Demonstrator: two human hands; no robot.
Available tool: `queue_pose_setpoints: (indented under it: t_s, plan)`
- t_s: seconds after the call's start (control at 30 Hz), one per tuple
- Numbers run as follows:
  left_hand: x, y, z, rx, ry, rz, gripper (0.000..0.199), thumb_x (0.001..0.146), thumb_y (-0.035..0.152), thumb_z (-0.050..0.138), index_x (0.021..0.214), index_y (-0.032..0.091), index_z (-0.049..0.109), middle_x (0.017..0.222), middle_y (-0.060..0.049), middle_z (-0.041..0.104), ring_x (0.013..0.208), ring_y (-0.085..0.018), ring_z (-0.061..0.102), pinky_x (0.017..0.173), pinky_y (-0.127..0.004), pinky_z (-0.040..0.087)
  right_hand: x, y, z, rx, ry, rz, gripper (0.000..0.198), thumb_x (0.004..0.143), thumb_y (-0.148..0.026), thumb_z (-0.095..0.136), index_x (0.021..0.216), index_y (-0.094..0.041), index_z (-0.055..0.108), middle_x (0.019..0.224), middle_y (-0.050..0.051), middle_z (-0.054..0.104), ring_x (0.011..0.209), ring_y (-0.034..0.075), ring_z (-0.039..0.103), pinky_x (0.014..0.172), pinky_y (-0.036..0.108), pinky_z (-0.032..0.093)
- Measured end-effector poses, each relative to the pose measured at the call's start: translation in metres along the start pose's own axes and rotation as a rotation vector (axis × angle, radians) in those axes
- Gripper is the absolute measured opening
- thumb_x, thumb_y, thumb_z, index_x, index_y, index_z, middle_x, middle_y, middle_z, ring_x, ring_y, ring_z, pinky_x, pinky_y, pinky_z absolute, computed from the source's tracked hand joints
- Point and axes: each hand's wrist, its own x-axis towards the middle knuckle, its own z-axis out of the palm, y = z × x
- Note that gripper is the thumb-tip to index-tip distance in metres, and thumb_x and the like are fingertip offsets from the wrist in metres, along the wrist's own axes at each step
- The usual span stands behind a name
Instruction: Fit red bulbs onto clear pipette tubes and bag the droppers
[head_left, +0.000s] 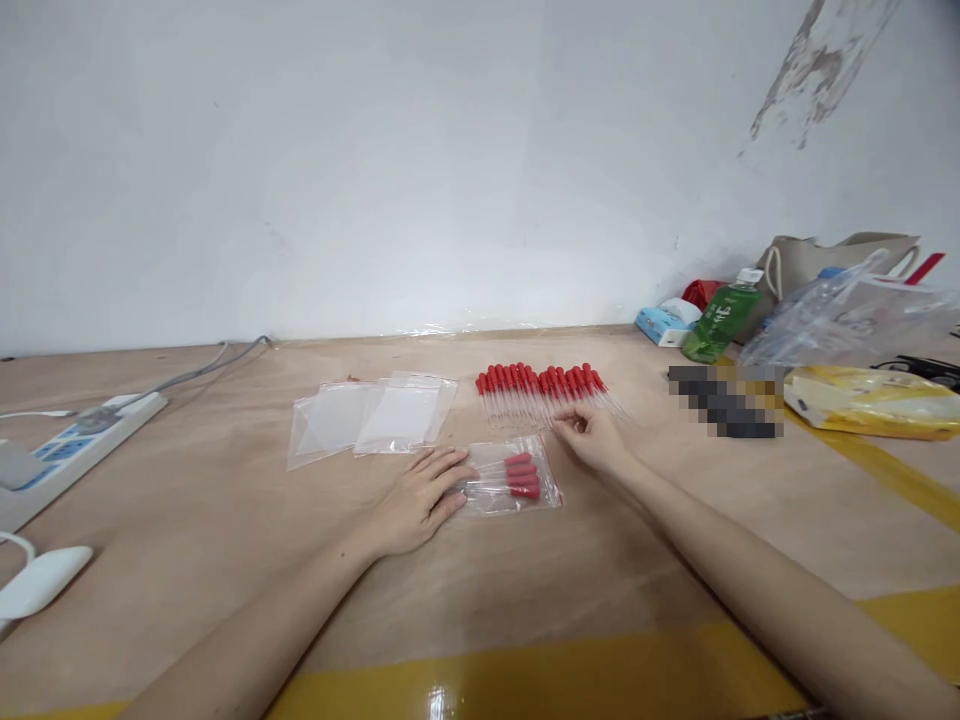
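My left hand (420, 500) lies flat with fingers spread, its fingertips resting on the left end of a clear zip bag (551, 480). Inside that bag are several droppers (523, 475) with red rubber bulbs, bulbs toward the right. Just beyond the bag's upper right corner, my right hand (592, 437) is closed in a pinch at the tips of a row of droppers (536, 385). Those droppers lie side by side, red bulbs toward the wall and clear tubes toward me. Whatever is between the right fingertips is too small to make out.
Flat clear zip bags (401, 415) overlap left of the dropper row. A power strip (90, 440) and a white plug-like device (49, 585) sit at left. At right are a tissue pack (664, 325), a green bottle (724, 320), a plastic bag (832, 320) and a yellow packet (874, 400).
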Motion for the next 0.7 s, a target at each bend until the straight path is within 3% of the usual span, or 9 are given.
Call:
queue_pose_setpoints:
  t_s: [0.13,0.27,0.47,0.7]
  plan:
    - [0.0,0.0,-0.001,-0.004,-0.007,0.003,0.036,0.091,0.037,0.034,0.123,0.028,0.044,0.137,-0.002,0.037,0.126,-0.02,0.031,0.105,-0.042,0.026,0.032,-0.007,-0.005,-0.422,0.089,0.04,0.014,0.071,-0.025,0.052,0.07,-0.018,0.064,0.069,0.004,0.065,0.066,0.017,0.059,0.061,0.028,0.043]
    - [0.0,0.0,-0.001,0.013,-0.014,0.003,0.038,0.091,0.038,0.033,0.126,0.028,0.041,0.137,-0.002,0.036,0.127,-0.02,0.03,0.105,-0.042,0.026,0.06,-0.02,0.003,-0.634,0.044,0.204,0.017,0.072,-0.023,0.051,0.075,-0.015,0.066,0.081,0.012,0.066,0.082,0.022,0.061,0.07,0.029,0.043]
    - [-0.001,-0.002,0.001,0.029,-0.018,0.01,0.04,0.091,0.039,0.033,0.129,0.028,0.039,0.138,-0.003,0.036,0.127,-0.02,0.03,0.106,-0.042,0.024,0.085,-0.019,0.017,-0.668,-0.012,0.32,0.031,0.063,-0.015,0.057,0.093,-0.007,0.062,0.092,0.02,0.063,0.085,0.028,0.061,0.069,0.031,0.045]
    - [-0.002,-0.003,0.002,0.016,-0.007,0.022,0.04,0.091,0.039,0.033,0.129,0.028,0.038,0.137,-0.004,0.037,0.126,-0.021,0.031,0.105,-0.044,0.025,0.095,-0.02,0.012,-0.564,-0.018,0.338,0.022,0.065,-0.022,0.055,0.08,-0.01,0.064,0.084,0.018,0.065,0.081,0.028,0.061,0.064,0.032,0.045]
